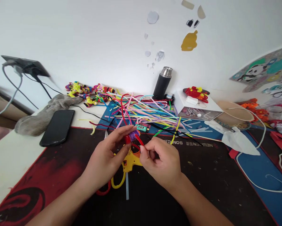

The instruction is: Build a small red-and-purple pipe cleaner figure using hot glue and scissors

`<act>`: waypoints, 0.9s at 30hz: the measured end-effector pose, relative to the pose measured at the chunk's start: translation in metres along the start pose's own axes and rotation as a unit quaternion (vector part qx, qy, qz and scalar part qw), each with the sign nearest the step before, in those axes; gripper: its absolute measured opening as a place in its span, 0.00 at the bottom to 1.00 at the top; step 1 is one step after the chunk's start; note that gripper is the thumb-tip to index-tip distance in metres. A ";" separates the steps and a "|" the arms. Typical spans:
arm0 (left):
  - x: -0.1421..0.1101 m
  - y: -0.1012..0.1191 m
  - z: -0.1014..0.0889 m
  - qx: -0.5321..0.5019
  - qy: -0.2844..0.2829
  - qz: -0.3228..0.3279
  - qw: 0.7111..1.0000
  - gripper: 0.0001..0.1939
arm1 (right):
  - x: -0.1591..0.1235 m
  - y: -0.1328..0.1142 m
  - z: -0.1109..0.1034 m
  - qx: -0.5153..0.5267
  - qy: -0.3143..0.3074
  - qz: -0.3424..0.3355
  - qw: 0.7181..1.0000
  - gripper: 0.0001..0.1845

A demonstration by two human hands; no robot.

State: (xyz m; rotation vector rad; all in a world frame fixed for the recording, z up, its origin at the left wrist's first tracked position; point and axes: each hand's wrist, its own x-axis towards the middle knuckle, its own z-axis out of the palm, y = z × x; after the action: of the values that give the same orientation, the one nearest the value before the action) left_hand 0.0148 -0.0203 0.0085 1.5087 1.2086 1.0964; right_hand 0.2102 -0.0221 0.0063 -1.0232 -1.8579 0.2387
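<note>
Left of the grip, well apart, lies a black phone [57,128]. The left hand [105,153] holds a purple-and-red fuzzy bundle [133,136] between thumb and fingers. Below the bundle is a yellow glue gun [132,161]; just beyond it, a small green packet [142,127] bears print too small to read. The right hand [163,157], beside the bundle, pinches a red fuzzy strip [139,141] narrowly between thumb and finger. Beyond and right of that pinch, pale lettering [203,145] on the black mat [206,179] appears to read "SOMIC" and "NEWMEN", with blurred characters between.
</note>
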 end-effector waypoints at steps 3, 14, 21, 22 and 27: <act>0.000 -0.001 0.000 -0.004 -0.003 0.001 1.000 0.23 | 0.000 0.000 0.000 0.008 -0.003 0.003 1.000 0.16; 0.002 0.000 0.002 -0.070 -0.005 -0.039 0.997 0.26 | -0.003 0.002 0.004 0.008 -0.030 0.017 0.999 0.15; 0.002 0.003 0.000 -0.064 -0.008 -0.043 0.997 0.26 | -0.003 0.002 0.005 -0.001 -0.041 0.018 0.999 0.14; 0.002 0.004 0.000 -0.066 -0.008 -0.043 0.997 0.26 | -0.003 0.002 0.005 -0.003 -0.041 0.020 0.999 0.14; 0.000 0.005 0.000 -0.082 -0.017 -0.044 0.996 0.27 | -0.003 0.003 0.006 -0.004 -0.052 0.021 0.998 0.14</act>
State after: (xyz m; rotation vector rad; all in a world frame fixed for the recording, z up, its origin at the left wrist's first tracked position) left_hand 0.0158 -0.0206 0.0134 1.3324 1.1216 1.0802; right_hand 0.2074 -0.0212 -0.0005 -1.0745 -1.9330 0.3151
